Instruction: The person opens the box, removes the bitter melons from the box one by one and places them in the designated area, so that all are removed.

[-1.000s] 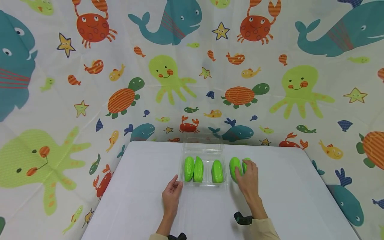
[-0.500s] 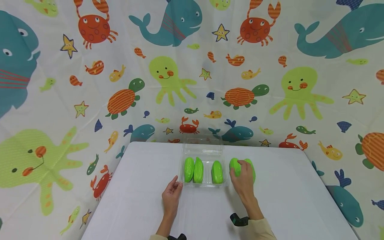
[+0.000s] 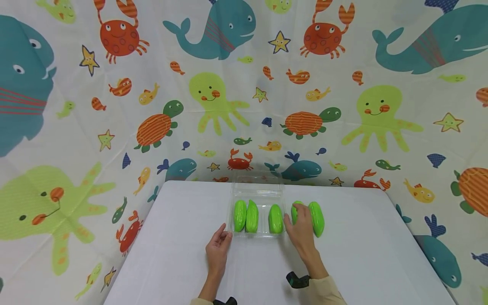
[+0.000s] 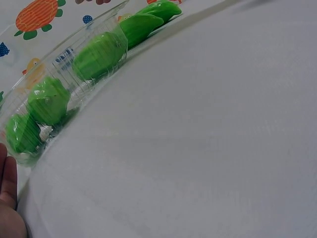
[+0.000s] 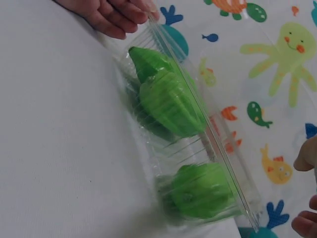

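A clear plastic clamshell box (image 3: 264,220) holds three plump, ribbed green vegetables that look like cucumbers, two side by side at the left and one green vegetable (image 3: 275,219) at the right. Fingers of my left hand (image 3: 218,250) touch the box's near left corner, loosely extended. Over a loose vegetable (image 3: 295,212) just right of the box is my right hand (image 3: 302,231), covering its near part. Its thumb and fingertips stand apart, with no green between them in the right wrist view. A second loose vegetable (image 3: 317,219) lies beside that hand on the table.
The box's transparent lid (image 3: 257,181) stands raised at the back. White cloth covers the table (image 3: 171,262), and a sea-animal curtain (image 3: 263,63) hangs close behind its far edge.
My right hand has shifted left, from between the two loose vegetables to over the one nearer the box, uncovering the outer one. The left hand stays at the box corner.
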A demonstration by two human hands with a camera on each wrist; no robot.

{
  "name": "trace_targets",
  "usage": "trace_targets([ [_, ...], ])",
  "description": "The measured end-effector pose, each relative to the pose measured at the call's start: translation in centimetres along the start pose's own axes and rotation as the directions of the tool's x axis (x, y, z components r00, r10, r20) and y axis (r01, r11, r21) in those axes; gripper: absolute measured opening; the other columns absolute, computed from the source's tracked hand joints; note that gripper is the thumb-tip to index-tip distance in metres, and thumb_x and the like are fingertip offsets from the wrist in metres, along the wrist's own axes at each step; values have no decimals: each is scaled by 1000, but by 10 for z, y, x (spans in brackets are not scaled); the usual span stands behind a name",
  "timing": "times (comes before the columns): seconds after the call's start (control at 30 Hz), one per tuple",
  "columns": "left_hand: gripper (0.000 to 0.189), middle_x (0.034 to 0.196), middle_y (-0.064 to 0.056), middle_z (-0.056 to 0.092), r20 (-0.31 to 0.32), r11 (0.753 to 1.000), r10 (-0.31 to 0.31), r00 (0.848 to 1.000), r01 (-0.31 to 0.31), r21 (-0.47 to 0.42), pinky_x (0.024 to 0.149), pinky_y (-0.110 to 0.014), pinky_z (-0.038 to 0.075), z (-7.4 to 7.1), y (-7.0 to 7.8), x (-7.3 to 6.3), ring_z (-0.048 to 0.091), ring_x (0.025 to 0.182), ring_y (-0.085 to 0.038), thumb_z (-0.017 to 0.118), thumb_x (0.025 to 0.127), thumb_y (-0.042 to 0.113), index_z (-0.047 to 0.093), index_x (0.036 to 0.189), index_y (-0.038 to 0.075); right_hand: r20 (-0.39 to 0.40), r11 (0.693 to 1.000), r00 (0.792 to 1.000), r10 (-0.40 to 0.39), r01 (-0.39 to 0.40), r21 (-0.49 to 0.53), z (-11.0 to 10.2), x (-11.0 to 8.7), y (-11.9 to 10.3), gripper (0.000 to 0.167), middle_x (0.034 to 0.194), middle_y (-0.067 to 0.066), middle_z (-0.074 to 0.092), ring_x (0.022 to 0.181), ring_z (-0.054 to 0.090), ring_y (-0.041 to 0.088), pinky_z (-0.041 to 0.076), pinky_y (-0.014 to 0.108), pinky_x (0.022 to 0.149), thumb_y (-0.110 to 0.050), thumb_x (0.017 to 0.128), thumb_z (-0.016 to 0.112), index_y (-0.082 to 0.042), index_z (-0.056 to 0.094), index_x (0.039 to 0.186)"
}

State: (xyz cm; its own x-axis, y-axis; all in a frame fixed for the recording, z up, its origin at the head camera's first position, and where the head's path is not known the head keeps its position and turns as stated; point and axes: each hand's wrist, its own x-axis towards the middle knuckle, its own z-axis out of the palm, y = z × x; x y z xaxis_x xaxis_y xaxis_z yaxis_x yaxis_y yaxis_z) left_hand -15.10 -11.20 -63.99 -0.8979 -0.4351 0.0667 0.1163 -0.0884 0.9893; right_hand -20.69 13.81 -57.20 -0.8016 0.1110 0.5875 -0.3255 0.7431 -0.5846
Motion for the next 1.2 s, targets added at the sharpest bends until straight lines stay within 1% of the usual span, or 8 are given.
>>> trace_targets([
  [0.17, 45, 102, -19, 67, -1, 1000, -5, 1000, 5, 7, 77, -10, 52, 0, 1, -1, 63, 86, -1, 74, 90, 7, 63, 133, 2, 10, 1000, 1000, -11, 11, -3, 6, -2, -5, 43, 118, 23, 61, 112, 61, 37, 55, 49, 92, 0, 79, 80, 6, 61, 118],
  [0.4, 44, 101, -19, 68, 0, 1000, -3, 1000, 3, 28, 75, -10, 52, 0, -1, -1, 63, 86, -1, 73, 91, 7, 63, 133, 3, 54, 1000, 999, -7, 9, -24, 12, -5, -13, 44, 117, 22, 60, 99, 63, 34, 58, 43, 78, -1, 79, 80, 6, 61, 118],
  [0.47, 44, 101, -19, 68, 1, 1000, 1, 1000, -1, 26, 75, -11, 52, 0, -1, -1, 63, 86, -1, 73, 90, 7, 63, 133, 3, 69, 999, 998, -4, 6, -33, 14, -5, -15, 44, 118, 22, 60, 101, 63, 34, 58, 43, 80, -2, 79, 80, 6, 61, 119],
  [0.63, 45, 101, -18, 69, 7, 999, 13, 1000, -13, 34, 74, -11, 52, -1, -2, -1, 62, 85, 0, 72, 91, 7, 61, 134, 0, 106, 999, 994, 6, -2, -37, 18, -6, -17, 43, 120, 22, 61, 112, 62, 36, 56, 47, 91, -4, 82, 78, 6, 60, 120],
  [0.7, 45, 101, -18, 69, 9, 999, 18, 1000, -18, 39, 73, -11, 52, -1, -2, -1, 62, 85, 1, 72, 92, 7, 60, 134, -2, 114, 999, 993, 8, -4, -40, 19, -6, -18, 43, 120, 22, 61, 113, 62, 36, 55, 48, 94, -6, 82, 77, 6, 60, 120],
  [0.93, 45, 101, -18, 68, 5, 1000, 4, 1000, -4, 23, 74, -10, 52, -1, -1, -1, 62, 85, 0, 73, 90, 6, 62, 134, 1, 116, 997, 993, -7, 16, -75, 23, -8, -19, 43, 117, 22, 61, 111, 62, 35, 56, 46, 93, -6, 81, 79, 7, 61, 118],
  [1.07, 45, 100, -17, 68, 1, 1000, -3, 1000, 3, 9, 75, -10, 52, 0, -1, -1, 63, 86, 0, 74, 90, 6, 63, 133, 1, 91, 996, 995, -31, 38, -76, 26, -9, -20, 44, 115, 23, 62, 109, 63, 36, 56, 46, 91, -3, 77, 82, 7, 63, 116],
  [1.2, 46, 98, -14, 68, -2, 1000, 10, 1000, -10, 12, 75, -10, 52, -1, -1, -1, 63, 86, -1, 73, 90, 5, 61, 134, -2, 62, 996, 997, -56, 59, -60, 29, -9, -20, 44, 111, 23, 63, 106, 64, 37, 57, 46, 89, -1, 74, 83, 8, 64, 112],
])
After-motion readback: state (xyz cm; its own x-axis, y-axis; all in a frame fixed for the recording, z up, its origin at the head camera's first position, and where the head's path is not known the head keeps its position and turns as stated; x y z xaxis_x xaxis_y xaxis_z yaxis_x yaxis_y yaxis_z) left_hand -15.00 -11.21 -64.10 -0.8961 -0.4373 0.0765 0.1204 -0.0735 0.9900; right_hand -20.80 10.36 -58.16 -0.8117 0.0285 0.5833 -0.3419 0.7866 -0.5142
